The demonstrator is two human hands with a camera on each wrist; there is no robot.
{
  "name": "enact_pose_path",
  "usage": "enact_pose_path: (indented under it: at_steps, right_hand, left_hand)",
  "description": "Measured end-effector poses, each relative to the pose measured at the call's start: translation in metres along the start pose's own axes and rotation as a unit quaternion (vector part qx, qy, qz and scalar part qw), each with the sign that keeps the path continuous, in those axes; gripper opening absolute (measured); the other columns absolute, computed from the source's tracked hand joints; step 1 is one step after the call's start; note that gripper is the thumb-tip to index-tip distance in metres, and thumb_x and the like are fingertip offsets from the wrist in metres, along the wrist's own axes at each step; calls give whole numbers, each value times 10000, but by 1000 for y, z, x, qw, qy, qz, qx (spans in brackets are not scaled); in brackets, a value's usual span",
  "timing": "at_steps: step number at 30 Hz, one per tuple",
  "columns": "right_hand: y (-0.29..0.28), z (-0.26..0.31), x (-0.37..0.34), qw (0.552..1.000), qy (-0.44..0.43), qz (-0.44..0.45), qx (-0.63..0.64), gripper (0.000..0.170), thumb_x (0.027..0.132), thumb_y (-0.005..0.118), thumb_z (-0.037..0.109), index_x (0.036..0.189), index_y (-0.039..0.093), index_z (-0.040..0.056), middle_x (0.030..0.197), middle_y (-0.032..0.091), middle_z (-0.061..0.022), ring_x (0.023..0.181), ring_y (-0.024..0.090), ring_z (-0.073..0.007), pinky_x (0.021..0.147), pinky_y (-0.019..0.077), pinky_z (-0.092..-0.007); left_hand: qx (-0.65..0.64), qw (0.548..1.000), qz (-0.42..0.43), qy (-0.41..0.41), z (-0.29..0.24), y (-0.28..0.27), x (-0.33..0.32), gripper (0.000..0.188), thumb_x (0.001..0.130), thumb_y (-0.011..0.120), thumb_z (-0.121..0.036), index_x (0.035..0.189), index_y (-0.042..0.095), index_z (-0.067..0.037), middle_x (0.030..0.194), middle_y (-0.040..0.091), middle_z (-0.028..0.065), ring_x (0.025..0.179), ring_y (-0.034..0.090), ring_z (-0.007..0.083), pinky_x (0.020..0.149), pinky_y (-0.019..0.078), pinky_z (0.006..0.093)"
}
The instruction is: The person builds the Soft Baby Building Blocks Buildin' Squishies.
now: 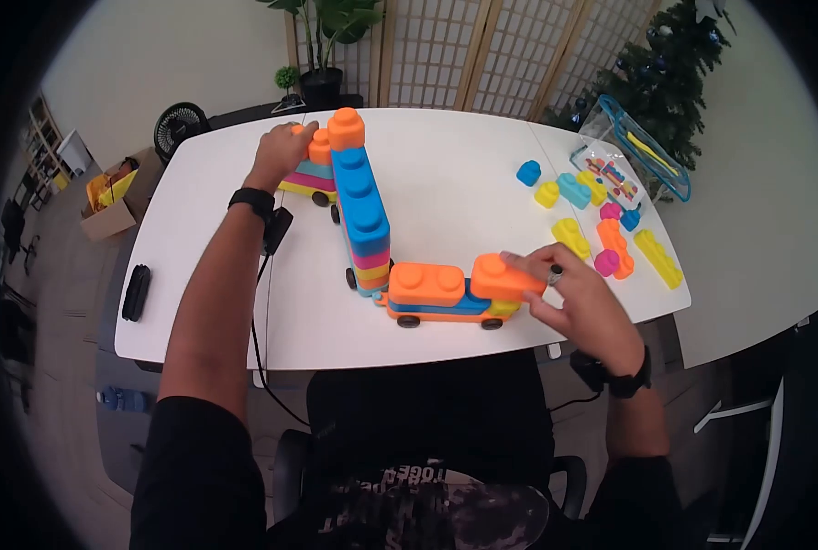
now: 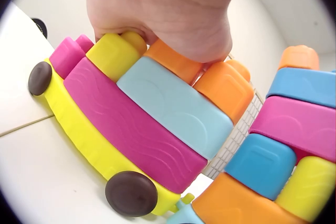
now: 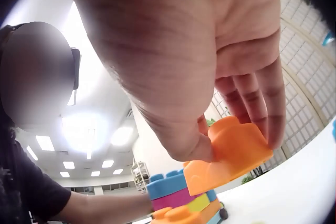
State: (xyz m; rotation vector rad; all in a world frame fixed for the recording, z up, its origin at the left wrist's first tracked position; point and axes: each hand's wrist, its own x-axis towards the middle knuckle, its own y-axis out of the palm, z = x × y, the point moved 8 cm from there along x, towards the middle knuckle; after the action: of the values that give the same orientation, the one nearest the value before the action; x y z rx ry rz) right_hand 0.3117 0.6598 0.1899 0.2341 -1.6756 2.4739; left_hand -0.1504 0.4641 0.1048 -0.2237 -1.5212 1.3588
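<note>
My right hand [image 1: 592, 307] [image 3: 210, 50] pinches a large orange block [image 1: 496, 273] [image 3: 233, 148] between thumb and fingers, over the right end of the front car [image 1: 441, 312]. Whether it touches the yellow block [image 1: 503, 308] below cannot be told. That car carries another orange block [image 1: 425, 282] and links to a tall middle car topped by blue blocks [image 1: 361, 203]. On the back car [image 2: 100, 145], my left hand [image 1: 279, 156] [image 2: 163, 11] grips a small orange block [image 2: 173, 61] from above; its fingertips are mostly hidden. An orange block [image 1: 346, 128] tops the tall stack.
Loose blocks, among them a yellow one [image 1: 657, 258] and an orange one [image 1: 613, 246], lie on the white table [image 1: 464, 183] at the right. Behind them are a picture card [image 1: 611, 174] and a clear bag [image 1: 652, 151]. A black case [image 1: 137, 292] lies at the left edge.
</note>
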Motion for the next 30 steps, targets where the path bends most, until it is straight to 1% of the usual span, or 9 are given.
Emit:
enact_pose_path:
  at_steps: [4,7,13,17,19,22,25,26,30]
  right_hand:
    - [22,-3,-12,999,27,-4,-16,514,1002,672,173,1507,638,260,1208,609,-118,912,684,-270,834,586,-390]
    - [31,-7,-15,998,-2,-25,-50,528,1012,649,159,1530,611,254,1286,608,-135,931,689,-274,831,592,-387]
    - [31,2,-15,998,5,-30,-49,476,1013,615,121,1488,613,107,1349,596,-174,1067,672,-308,937,579,-419]
    - [38,-6,-10,997,40,6,-71,541,999,593,42,1523,583,174,1434,568,-177,1221,639,-351,1026,553,-425]
    - [36,1,-6,997,67,16,-39,592,933,630,-5,1517,583,82,1444,568,-218,1255,622,-375,1040,553,-434]
    - [51,2,-10,997,50,-44,-29,625,903,601,-80,1513,578,54,1548,504,-239,1398,538,-408,1109,520,-444]
    - [67,9,-16,986,29,-100,-131,641,900,575,-105,1523,569,47,1615,437,-249,1500,436,-432,1168,476,-452]
    - [76,6,-19,988,44,-103,-106,625,924,595,-79,1533,563,53,1664,369,-242,1559,350,-443,1214,417,-501]
    - [82,11,-23,977,61,-150,-137,605,950,676,20,1538,541,54,1714,307,-198,1591,308,-413,1249,335,-580]
  left_hand:
    - [16,1000,7,-6,-3,-1,1,360,985,592,-222,1342,640,-228,1030,725,118,995,733,355,798,596,496]
    - [2,996,78,-38,-2,0,3,438,985,595,-174,1423,621,-165,1187,733,162,1096,711,391,915,589,478]
    - [3,999,40,-12,7,12,4,397,1010,573,-220,1403,627,-225,1109,735,127,1055,726,364,852,594,490]
    - [-3,999,43,-3,10,13,5,427,1008,575,-208,1433,619,-213,1137,741,136,1057,723,369,870,592,481]
    - [-11,999,43,-4,11,15,5,414,1007,574,-203,1417,631,-209,1120,745,133,1066,721,361,878,590,475]
    - [-21,999,44,-4,13,14,4,406,1008,571,-209,1409,634,-208,1127,743,131,1075,719,359,882,589,472]
    - [-27,998,52,-9,8,10,5,404,1008,567,-217,1406,632,-215,1146,739,129,1081,717,363,882,589,470]
    - [-33,998,54,-15,6,9,3,402,1008,567,-220,1404,632,-217,1149,738,130,1078,717,364,881,589,470]
    - [-43,999,32,-5,9,8,3,392,1007,564,-224,1393,633,-219,1140,737,138,1067,720,370,875,588,477]
